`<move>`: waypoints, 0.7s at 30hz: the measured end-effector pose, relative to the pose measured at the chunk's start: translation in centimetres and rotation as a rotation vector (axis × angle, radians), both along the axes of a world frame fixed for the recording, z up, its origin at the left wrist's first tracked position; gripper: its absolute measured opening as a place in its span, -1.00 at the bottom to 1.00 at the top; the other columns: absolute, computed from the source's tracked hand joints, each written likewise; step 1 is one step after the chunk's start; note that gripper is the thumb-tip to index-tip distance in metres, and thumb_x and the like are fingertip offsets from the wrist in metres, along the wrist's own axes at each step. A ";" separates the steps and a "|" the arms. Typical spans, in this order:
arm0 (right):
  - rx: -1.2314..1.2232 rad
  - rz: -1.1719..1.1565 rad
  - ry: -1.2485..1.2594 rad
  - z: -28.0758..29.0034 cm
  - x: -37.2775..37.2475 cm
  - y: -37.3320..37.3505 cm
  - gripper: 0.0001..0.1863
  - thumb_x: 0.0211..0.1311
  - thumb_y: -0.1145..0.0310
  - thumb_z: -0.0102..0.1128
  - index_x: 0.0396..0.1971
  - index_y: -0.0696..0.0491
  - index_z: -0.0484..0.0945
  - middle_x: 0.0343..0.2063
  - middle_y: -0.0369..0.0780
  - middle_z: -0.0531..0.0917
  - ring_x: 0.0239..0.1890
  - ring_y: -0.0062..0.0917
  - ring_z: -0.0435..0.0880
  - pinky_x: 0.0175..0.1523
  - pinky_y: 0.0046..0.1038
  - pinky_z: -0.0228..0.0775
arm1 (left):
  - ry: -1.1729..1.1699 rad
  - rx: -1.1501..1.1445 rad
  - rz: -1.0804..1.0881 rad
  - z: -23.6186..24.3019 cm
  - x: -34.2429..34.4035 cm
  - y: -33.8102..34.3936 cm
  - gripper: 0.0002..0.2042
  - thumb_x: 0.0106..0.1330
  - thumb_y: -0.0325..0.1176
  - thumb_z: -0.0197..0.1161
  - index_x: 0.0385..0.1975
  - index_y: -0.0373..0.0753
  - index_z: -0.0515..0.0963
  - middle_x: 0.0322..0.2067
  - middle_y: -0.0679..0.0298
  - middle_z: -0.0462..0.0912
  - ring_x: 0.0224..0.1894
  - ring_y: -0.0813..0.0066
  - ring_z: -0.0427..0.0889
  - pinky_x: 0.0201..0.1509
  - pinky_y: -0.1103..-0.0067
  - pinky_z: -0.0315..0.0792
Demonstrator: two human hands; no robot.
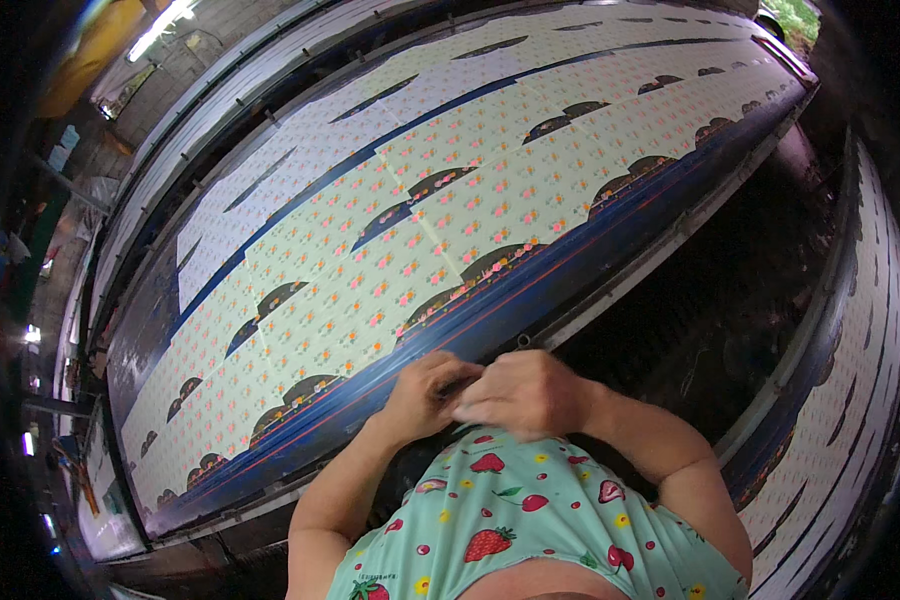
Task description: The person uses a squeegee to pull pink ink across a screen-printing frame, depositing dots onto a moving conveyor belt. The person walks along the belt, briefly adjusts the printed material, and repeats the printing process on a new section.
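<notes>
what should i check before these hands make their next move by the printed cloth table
1. Both hands in view: ok. The left hand and right hand meet in front of the chest.
2. What the fingers hold: cannot tell, they are curled together and hide anything between them.
3. Hands off the printed cloth: ok, they hover near the table's dark blue edge, not touching the print.
4. Cloth lying flat: ok, no folds show on the long table.
5. Green strawberry shirt away from the table edge: cannot tell.
6. Other people's hands nearby: ok, none in view.
</notes>
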State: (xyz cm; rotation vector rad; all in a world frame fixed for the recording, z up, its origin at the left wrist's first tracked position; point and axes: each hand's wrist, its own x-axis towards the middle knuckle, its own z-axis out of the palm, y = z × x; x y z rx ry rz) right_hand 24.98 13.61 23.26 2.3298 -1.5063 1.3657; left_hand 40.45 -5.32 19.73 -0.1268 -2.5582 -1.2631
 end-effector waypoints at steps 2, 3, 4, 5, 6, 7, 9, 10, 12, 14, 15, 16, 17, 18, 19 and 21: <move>-0.065 0.122 0.025 1.6 0.2 -1.7 -0.67 0.13 0.45 0.41 -0.05 0.04 0.79 -0.17 -0.24 0.80 -0.15 -0.39 0.82 -0.10 -0.32 0.66 | 0.009 0.123 -0.128 0.9 -4.5 0.9 -0.72 0.29 -0.52 0.55 -0.01 -0.27 0.77 -0.24 0.08 0.77 -0.19 0.06 0.77 -0.11 0.31 0.64; -0.104 0.170 -0.023 1.4 0.4 -2.5 -0.65 0.10 0.42 0.42 -0.06 0.06 0.78 -0.18 -0.24 0.78 -0.21 -0.39 0.80 -0.12 -0.31 0.66 | 0.017 0.164 -0.154 0.9 -6.5 2.1 -0.70 0.27 -0.46 0.59 0.00 -0.27 0.77 -0.22 0.08 0.78 -0.17 0.08 0.78 -0.09 0.32 0.65; -0.080 0.211 -0.009 2.4 0.4 -2.8 -0.67 0.14 0.38 0.37 -0.07 0.08 0.78 -0.21 -0.23 0.78 -0.18 -0.34 0.82 -0.09 -0.27 0.68 | 0.039 0.212 -0.174 0.9 -8.6 3.6 -0.67 0.26 -0.40 0.63 0.01 -0.27 0.77 -0.21 0.09 0.79 -0.15 0.10 0.79 -0.08 0.33 0.66; -0.054 0.250 0.004 3.3 0.2 -3.0 -0.68 0.19 0.33 0.33 -0.08 0.09 0.77 -0.24 -0.21 0.78 -0.16 -0.29 0.83 -0.06 -0.22 0.70 | 0.061 0.261 -0.197 0.8 -10.4 4.5 -0.63 0.25 -0.34 0.67 0.01 -0.28 0.77 -0.19 0.09 0.80 -0.13 0.12 0.80 -0.06 0.34 0.66; -0.045 0.293 -0.013 3.5 0.2 -3.2 -0.68 0.19 0.33 0.33 -0.08 0.10 0.76 -0.24 -0.20 0.77 -0.17 -0.28 0.83 -0.07 -0.22 0.70 | -0.126 0.323 -0.281 -0.8 -12.2 4.8 -0.52 0.22 -0.21 0.73 0.09 -0.24 0.77 -0.16 0.15 0.81 -0.08 0.22 0.79 0.00 0.34 0.65; -0.043 0.308 -0.039 3.3 -0.3 -3.1 -0.68 0.18 0.32 0.33 -0.08 0.11 0.76 -0.25 -0.19 0.76 -0.18 -0.28 0.83 -0.08 -0.22 0.70 | -0.093 0.305 -0.353 -0.9 -14.4 5.7 -0.53 0.23 -0.21 0.73 0.09 -0.24 0.77 -0.16 0.16 0.81 -0.08 0.23 0.79 0.01 0.34 0.66; -0.037 0.324 -0.056 3.2 -2.2 -2.5 -0.68 0.18 0.32 0.33 -0.09 0.12 0.76 -0.25 -0.18 0.75 -0.20 -0.27 0.82 -0.11 -0.21 0.69 | -0.031 0.264 -0.469 -0.8 -18.7 8.3 -0.54 0.24 -0.21 0.72 0.09 -0.23 0.77 -0.17 0.18 0.82 -0.09 0.24 0.80 0.03 0.34 0.67; -0.047 0.331 -0.050 3.3 -3.3 -2.3 -0.68 0.18 0.31 0.33 -0.09 0.12 0.75 -0.24 -0.17 0.75 -0.21 -0.28 0.81 -0.12 -0.21 0.68 | -0.055 0.306 -0.506 -1.4 -20.3 9.4 -0.57 0.27 -0.22 0.70 0.09 -0.22 0.78 -0.17 0.19 0.83 -0.09 0.21 0.81 0.04 0.33 0.67; -0.073 0.363 -0.040 3.3 -5.7 -1.5 -0.68 0.21 0.33 0.34 -0.07 0.13 0.75 -0.22 -0.18 0.75 -0.25 -0.32 0.78 -0.17 -0.25 0.64 | -0.033 0.316 -0.516 -2.6 -23.5 11.7 -0.57 0.25 -0.22 0.69 0.06 -0.24 0.78 -0.18 0.17 0.82 -0.12 0.20 0.81 -0.03 0.33 0.69; -0.115 0.395 -0.034 3.0 -8.7 -0.7 -0.69 0.25 0.36 0.35 -0.04 0.15 0.75 -0.19 -0.21 0.73 -0.30 -0.39 0.73 -0.24 -0.32 0.58 | -0.003 0.271 -0.509 -3.1 -26.9 14.0 -0.57 0.23 -0.24 0.68 0.05 -0.26 0.78 -0.19 0.16 0.81 -0.13 0.16 0.82 -0.05 0.32 0.70; -0.136 0.400 -0.049 2.6 -10.4 0.0 -0.68 0.26 0.36 0.35 -0.03 0.14 0.74 -0.19 -0.21 0.73 -0.30 -0.39 0.73 -0.23 -0.32 0.58 | -0.049 0.224 -0.504 -3.1 -28.7 14.9 -0.57 0.23 -0.25 0.68 0.06 -0.25 0.77 -0.15 0.14 0.82 -0.10 0.14 0.82 0.00 0.31 0.70; -0.156 0.409 -0.065 2.2 -12.1 0.7 -0.68 0.26 0.36 0.34 -0.02 0.14 0.74 -0.19 -0.22 0.72 -0.30 -0.39 0.73 -0.23 -0.32 0.58 | -0.095 0.180 -0.495 -3.0 -30.6 15.7 -0.57 0.23 -0.26 0.68 0.07 -0.24 0.77 -0.12 0.12 0.82 -0.07 0.13 0.82 0.05 0.30 0.70; -0.174 0.422 -0.082 1.8 -14.0 1.4 -0.68 0.26 0.35 0.34 -0.02 0.13 0.74 -0.19 -0.23 0.72 -0.29 -0.40 0.73 -0.23 -0.33 0.58 | -0.141 0.137 -0.481 -2.9 -32.5 16.3 -0.57 0.23 -0.27 0.68 0.08 -0.23 0.77 -0.08 0.10 0.82 -0.04 0.11 0.82 0.10 0.28 0.69; -0.172 0.435 -0.087 1.2 -15.9 2.5 -0.67 0.25 0.35 0.34 -0.01 0.13 0.74 -0.19 -0.23 0.71 -0.30 -0.40 0.72 -0.23 -0.33 0.58 | -0.181 0.060 -0.480 -2.9 -34.7 16.9 -0.50 0.17 -0.28 0.71 0.13 -0.23 0.77 0.00 0.07 0.82 0.01 0.10 0.82 0.12 0.29 0.69; -0.167 0.452 -0.086 1.1 -18.2 3.8 -0.66 0.25 0.35 0.34 0.00 0.12 0.74 -0.19 -0.23 0.71 -0.31 -0.40 0.72 -0.23 -0.33 0.58 | -0.216 0.101 -0.488 -2.5 -36.9 17.3 -0.47 0.16 -0.29 0.72 0.16 -0.23 0.75 0.02 0.06 0.81 0.03 0.11 0.82 0.13 0.29 0.69; -0.155 0.478 -0.089 1.6 -22.7 6.6 -0.65 0.24 0.35 0.35 0.01 0.11 0.74 -0.18 -0.24 0.71 -0.31 -0.41 0.72 -0.23 -0.34 0.58 | -0.292 0.175 -0.494 -1.4 -40.7 17.8 -0.40 0.13 -0.32 0.73 0.22 -0.24 0.73 0.06 0.05 0.81 0.07 0.13 0.82 0.15 0.30 0.69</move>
